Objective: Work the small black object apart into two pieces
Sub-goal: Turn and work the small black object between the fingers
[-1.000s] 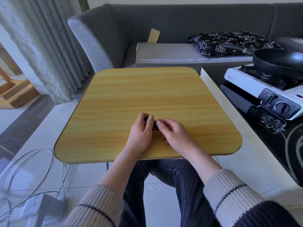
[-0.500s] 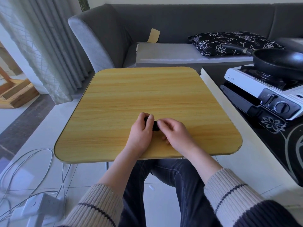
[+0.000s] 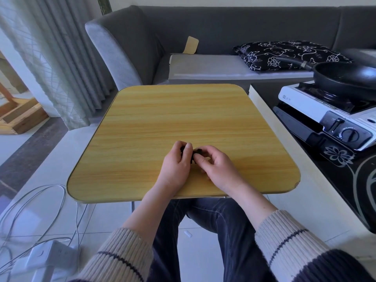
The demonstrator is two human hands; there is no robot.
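Head view took in one wooden surface [image 3: 173, 119], two hands, and one small black object [image 3: 195, 153] caught between them. From where I stood, nothing else lay on that surface. Off at three o'clock sat one white camping stove [image 3: 317, 110] with one black frying pan [image 3: 345, 78] on top of it. At twelve o'clock ran one grey sofa [image 3: 223, 27], carrying one black cushion with a white flower pattern [image 3: 289, 53]. At seven o'clock, down on the floor, one white power strip [image 3: 48, 255] lay among a tangle of pale cables [image 3: 40, 200].

Her, or his, left hand [image 3: 176, 165] was curled nearly closed, fingers and thumb pinched onto the left end of the black object. The right hand [image 3: 218, 166] was curled likewise, its thumb and fingertips closed on the right end, the other fingers tucked under. Both hands hung just above the surface or rested lightly on it; I could not tell which.

The black object sat at the meeting point of the two hands, at about one o'clock from the left hand and eleven o'clock from the right, over the near middle of the surface. Most of it was hidden by fingers, so I could not tell whether it was one piece or already parted.
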